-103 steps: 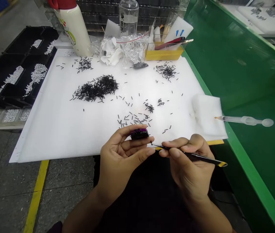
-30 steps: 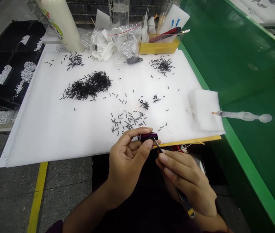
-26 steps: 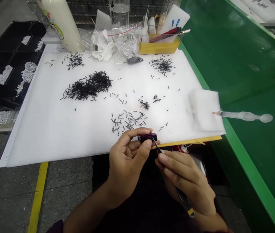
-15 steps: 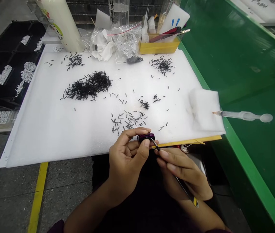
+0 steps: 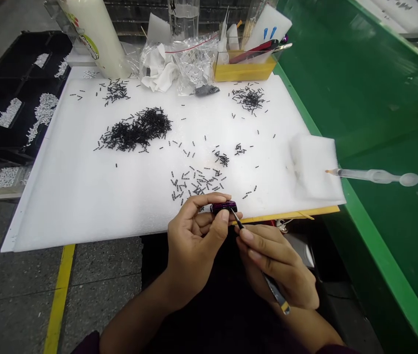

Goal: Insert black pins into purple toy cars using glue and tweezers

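My left hand [image 5: 194, 241] pinches a small dark oblong piece with a purple sheen [image 5: 223, 206] between thumb and fingers, at the front edge of the white foam sheet [image 5: 65, 196]. My right hand [image 5: 279, 260] is closed around black tweezers [image 5: 277, 294] with a yellow mark near the rear end. Their thin metal tip meets the near side of the dark piece; whether it grips anything there is too small to tell. Just beyond my left hand lie scattered tiny black strips [image 5: 197, 182]. A denser pile of black strips [image 5: 135, 130] sits farther left.
A syringe [image 5: 373, 176] rests with its tip on a white foam block [image 5: 314, 167] at the right. Behind stand a yellow box of tools [image 5: 244, 73], crumpled plastic bags [image 5: 194, 64] and a white bottle [image 5: 96, 42]. Black trays [image 5: 10, 93] with white pieces are at left.
The rear end of the tweezers has swung left and my right hand has turned slightly with it. My left hand still holds the dark piece; the whole view has shifted slightly.
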### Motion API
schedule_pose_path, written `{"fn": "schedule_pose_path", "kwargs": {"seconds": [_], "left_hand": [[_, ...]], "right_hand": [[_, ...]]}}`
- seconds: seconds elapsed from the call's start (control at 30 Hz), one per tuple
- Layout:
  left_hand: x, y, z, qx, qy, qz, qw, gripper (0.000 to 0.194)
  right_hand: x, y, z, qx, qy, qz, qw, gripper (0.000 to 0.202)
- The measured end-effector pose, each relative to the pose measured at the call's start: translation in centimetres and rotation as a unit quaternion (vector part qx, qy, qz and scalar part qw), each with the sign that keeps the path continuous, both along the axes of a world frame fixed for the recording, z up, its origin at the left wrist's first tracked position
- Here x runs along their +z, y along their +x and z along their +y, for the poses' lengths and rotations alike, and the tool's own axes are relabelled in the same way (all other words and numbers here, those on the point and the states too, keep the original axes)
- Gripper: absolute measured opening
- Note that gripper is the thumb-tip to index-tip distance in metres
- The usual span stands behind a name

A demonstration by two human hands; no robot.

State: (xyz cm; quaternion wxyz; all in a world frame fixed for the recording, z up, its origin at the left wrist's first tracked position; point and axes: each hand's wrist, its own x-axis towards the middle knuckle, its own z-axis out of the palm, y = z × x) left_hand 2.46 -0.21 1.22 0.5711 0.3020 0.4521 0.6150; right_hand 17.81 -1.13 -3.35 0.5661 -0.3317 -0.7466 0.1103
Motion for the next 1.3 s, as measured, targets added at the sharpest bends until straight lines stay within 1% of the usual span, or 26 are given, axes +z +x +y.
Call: {"fn": "schedule_pose_path", "kwargs": {"seconds": [0.07, 0.17, 0.23, 0.33, 0.4, 0.57, 0.7, 0.8, 0.93, 1.07, 1.2, 1.3], "left_hand": [[0.0, -0.1, 0.1, -0.001, 0.000, -0.003, 1.000, 0.010], [-0.1, -0.3, 0.1, 0.001, -0.003, -0.004, 1.000, 0.009], [0.0, -0.4, 0.1, 0.000, -0.002, -0.006, 1.000, 0.009], [0.2, -0.4, 0.0, 0.007, -0.006, -0.013, 1.000, 0.009], [0.3, -0.3, -0.1, 0.019, -0.012, -0.018, 1.000, 0.010], [0.4, -0.3, -0.3, 0.015, -0.013, -0.031, 0.999, 0.012], [0.3, -0.5, -0.4, 0.008, -0.016, -0.026, 1.000, 0.013], [0.2, -0.5, -0.5, 0.004, -0.014, -0.026, 1.000, 0.013], [0.0, -0.4, -0.5, 0.005, -0.009, -0.036, 0.999, 0.013], [0.2, -0.4, -0.5, 0.004, -0.018, -0.033, 0.999, 0.013], [0.7, -0.6, -0.3, 0.008, -0.037, -0.042, 0.998, 0.013], [0.9, -0.8, -0.1, 0.004, -0.056, -0.058, 0.997, 0.012]], "right_hand": [[-0.1, 0.1, 0.2, 0.004, -0.003, 0.030, 1.000, 0.042], [0.0, 0.6, 0.6, 0.012, -0.028, 0.081, 0.996, 0.045], [0.3, 1.1, 1.0, -0.019, -0.041, 0.112, 0.993, 0.047], [1.0, 1.5, 2.4, -0.095, -0.030, 0.149, 0.984, 0.048], [1.5, 1.4, 3.6, -0.114, -0.040, 0.163, 0.979, 0.044], [2.3, 1.1, 6.4, -0.124, -0.142, 0.134, 0.973, 0.030], [2.3, 0.7, 7.9, -0.091, -0.222, 0.115, 0.964, 0.023], [2.1, 0.4, 8.8, -0.075, -0.251, 0.105, 0.959, 0.022], [2.0, -0.1, 9.7, -0.068, -0.276, 0.120, 0.951, 0.022], [2.0, -0.5, 9.6, -0.065, -0.275, 0.132, 0.950, 0.021], [2.2, -0.1, 7.9, -0.057, -0.226, 0.135, 0.963, 0.020], [2.7, 1.0, 6.1, -0.012, -0.173, 0.067, 0.983, 0.019]]}}
